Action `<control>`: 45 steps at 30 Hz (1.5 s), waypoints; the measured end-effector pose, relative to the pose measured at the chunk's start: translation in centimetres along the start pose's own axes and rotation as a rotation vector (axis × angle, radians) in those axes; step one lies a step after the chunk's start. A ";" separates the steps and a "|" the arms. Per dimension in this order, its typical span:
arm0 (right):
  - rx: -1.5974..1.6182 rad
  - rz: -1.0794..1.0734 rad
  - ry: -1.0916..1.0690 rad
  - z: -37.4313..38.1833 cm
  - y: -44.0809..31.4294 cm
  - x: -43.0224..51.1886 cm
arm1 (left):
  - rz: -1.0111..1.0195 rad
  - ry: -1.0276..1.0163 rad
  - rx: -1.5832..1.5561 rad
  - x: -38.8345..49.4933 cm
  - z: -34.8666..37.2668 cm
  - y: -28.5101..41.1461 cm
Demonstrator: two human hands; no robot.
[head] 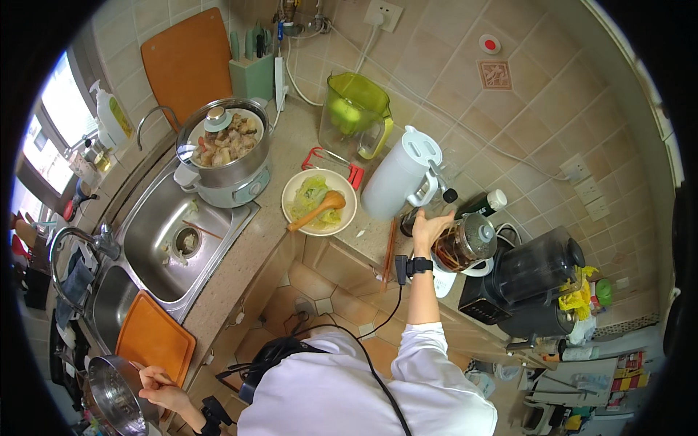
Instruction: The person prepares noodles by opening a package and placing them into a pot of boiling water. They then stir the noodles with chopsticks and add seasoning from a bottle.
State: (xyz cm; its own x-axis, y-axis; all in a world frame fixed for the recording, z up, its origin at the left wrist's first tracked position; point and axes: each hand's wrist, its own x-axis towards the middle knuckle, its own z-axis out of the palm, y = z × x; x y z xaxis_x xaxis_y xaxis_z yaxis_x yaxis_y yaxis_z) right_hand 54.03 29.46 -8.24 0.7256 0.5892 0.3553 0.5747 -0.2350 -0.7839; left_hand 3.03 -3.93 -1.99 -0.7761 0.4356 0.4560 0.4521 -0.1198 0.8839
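Note:
My right hand [429, 231] reaches over the counter with thumb and fingers apart, between a dark jar [407, 222] and a glass teapot [463, 245] of brown liquid. Whether its fingertips touch either one is hard to see. Just beyond them are a black-capped glass bottle [449, 195] and a white jug [401, 174]. At lower left, my left hand [163, 389] has curled fingers at the near side of a stainless steel pot [117, 395] and seems to grip it. The pot's opening leans away from the hand, beside an orange cutting board [155, 338].
A bowl of cabbage [319, 201] with a wooden spoon stands by the counter edge. Nearby are an electric steamer [226, 182] with food under its glass lid, a green pitcher [349, 120], chopsticks [389, 253] and a black blender [526, 272]. Scraps lie in the sink [158, 245].

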 end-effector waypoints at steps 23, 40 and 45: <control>0.457 -0.509 -0.630 -15.5 -11.6 -11.7 | 0.255 -0.170 0.243 0.5 3.5 5.6; 0.797 -0.713 -2.181 -13.4 -22.3 -34.6 | 0.523 -0.113 0.475 -5.9 -7.1 15.1; 0.891 -0.827 -2.444 -12.9 -23.7 -37.9 | 0.350 -0.002 0.597 -8.6 -8.7 15.9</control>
State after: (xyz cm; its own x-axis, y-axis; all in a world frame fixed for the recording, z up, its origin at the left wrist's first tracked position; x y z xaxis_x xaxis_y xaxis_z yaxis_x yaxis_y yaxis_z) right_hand 17.81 2.74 3.51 -0.9723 -0.1292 0.1947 -0.2080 0.0988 -0.9731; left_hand 13.07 -17.37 9.09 -0.5402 0.4622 0.7032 0.8406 0.2580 0.4762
